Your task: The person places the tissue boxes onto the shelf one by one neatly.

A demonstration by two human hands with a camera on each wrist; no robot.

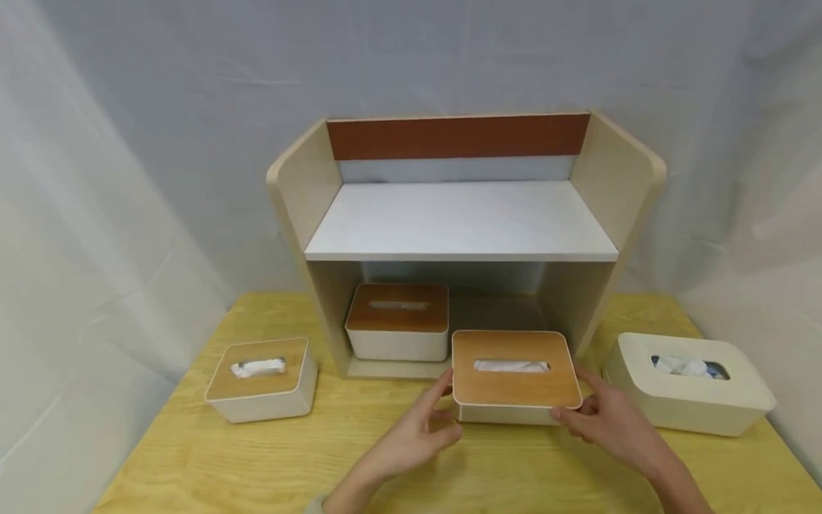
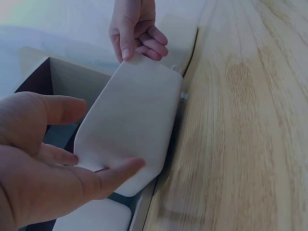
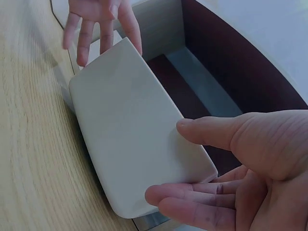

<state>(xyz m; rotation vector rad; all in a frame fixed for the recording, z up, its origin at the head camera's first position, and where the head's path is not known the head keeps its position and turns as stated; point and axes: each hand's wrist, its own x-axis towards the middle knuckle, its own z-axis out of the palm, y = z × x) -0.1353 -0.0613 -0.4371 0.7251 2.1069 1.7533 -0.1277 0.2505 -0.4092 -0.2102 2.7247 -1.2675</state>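
A tissue box [image 1: 494, 392] with a wood-coloured lid and white body stands at the front right of the shelf unit's lower level, a tissue showing in its slot. My right hand [image 1: 610, 426] grips its right front corner, the thumb on the front edge and fingers along the right side. At the box's left side, my left hand [image 1: 414, 437] has its fingers spread and extended; the left wrist view shows this hand [image 2: 53, 159] not curled round the box. A second, darker-lidded tissue box [image 1: 398, 345] sits inside the lower level, left of the held one.
The shelf unit [image 1: 462, 221] has a white upper board and beige side panels. On the wooden table [image 1: 212, 464], a smaller wood-lidded tissue box [image 1: 270, 407] stands to the left and a cream tissue box [image 1: 700, 408] to the right. Pale curtains [image 1: 160, 128] hang around the table.
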